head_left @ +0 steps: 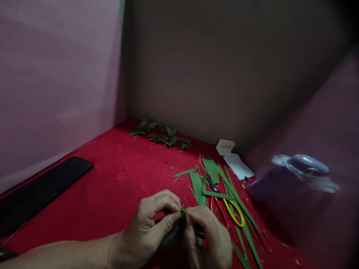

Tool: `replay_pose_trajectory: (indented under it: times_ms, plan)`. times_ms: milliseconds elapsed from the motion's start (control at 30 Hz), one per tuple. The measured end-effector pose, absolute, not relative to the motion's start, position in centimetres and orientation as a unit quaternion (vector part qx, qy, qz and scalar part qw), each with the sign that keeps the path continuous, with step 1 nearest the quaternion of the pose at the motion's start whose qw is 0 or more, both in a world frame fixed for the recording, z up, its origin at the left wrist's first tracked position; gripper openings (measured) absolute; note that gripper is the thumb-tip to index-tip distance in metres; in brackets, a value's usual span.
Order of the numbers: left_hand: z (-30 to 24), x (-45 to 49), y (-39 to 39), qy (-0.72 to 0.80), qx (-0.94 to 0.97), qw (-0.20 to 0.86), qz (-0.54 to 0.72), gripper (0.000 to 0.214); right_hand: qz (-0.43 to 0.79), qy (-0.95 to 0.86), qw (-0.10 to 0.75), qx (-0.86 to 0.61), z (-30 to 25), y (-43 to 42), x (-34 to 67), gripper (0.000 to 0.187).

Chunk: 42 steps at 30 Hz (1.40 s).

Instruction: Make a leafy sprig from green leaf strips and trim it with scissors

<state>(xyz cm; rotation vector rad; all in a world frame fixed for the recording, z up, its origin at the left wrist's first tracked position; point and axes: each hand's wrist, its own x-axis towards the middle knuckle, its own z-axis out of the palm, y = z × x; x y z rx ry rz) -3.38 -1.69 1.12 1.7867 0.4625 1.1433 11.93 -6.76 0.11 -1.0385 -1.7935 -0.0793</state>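
Thumb and fingers of my left hand (153, 222) pinch a small green leaf piece (182, 211) from the left. My right hand (209, 231) pinches the same piece from the right, its fingertips close to the left ones. Dark green leaf matter hangs below the pinch, partly hidden by my hands. Just beyond my right hand lie scissors (215, 189) with one red and one yellow handle. Long green leaf strips (245, 213) lie around and under them, and one strip crosses over the scissors.
Leafy sprigs (169, 138) lie along the back of the red surface (123, 179). White papers (238, 165) are at the back right, beside a purple object with clear plastic (308, 166). A long black flat object (50, 190) lies at left. Walls enclose the sides and back.
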Motion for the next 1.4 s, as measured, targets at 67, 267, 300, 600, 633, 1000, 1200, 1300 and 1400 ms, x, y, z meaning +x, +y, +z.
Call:
replay_pose_trajectory:
  times_ms: [67, 267, 300, 600, 633, 1000, 1200, 1300, 1400]
  plan:
    - [1.12, -3.41, -1.74, 0.19, 0.727, 0.467, 0.467, 0.007, -0.035, -0.747, 0.509, -0.427, 0.12, -6.76, 11.92, 0.024]
    - [1.27, -3.3, -1.82, 0.191, 0.719, 0.461, 0.483, 0.008, -0.059, -0.738, 0.537, -0.404, 0.24, -6.7, 11.43, 0.024]
    - [1.29, -3.27, -1.81, 0.191, 0.719, 0.462, 0.483, 0.008, -0.062, -0.738, 0.538, -0.403, 0.27, -6.68, 11.36, 0.024]
    - [1.33, -3.32, -1.8, 0.188, 0.724, 0.466, 0.472, 0.006, -0.051, -0.742, 0.517, -0.424, 0.3, -6.69, 11.8, 0.026]
    - [1.34, -3.36, -1.83, 0.186, 0.725, 0.465, 0.473, 0.006, -0.047, -0.744, 0.515, -0.423, 0.31, -6.72, 11.83, 0.026]
    - [1.77, -3.2, -1.89, 0.193, 0.73, 0.444, 0.483, 0.008, -0.101, -0.73, 0.533, -0.417, 0.26, -6.69, 11.35, 0.021]
    - [1.45, -3.24, -1.9, 0.19, 0.723, 0.452, 0.486, 0.007, -0.072, -0.737, 0.521, -0.424, 0.25, -6.74, 11.6, 0.024]
    - [1.25, -3.32, -1.96, 0.19, 0.721, 0.457, 0.485, 0.006, -0.056, -0.742, 0.515, -0.425, 0.42, -6.84, 11.77, 0.024]
    - [1.26, -3.33, -1.98, 0.187, 0.726, 0.452, 0.483, 0.007, -0.059, -0.743, 0.515, -0.424, 0.49, -6.9, 11.88, 0.024]
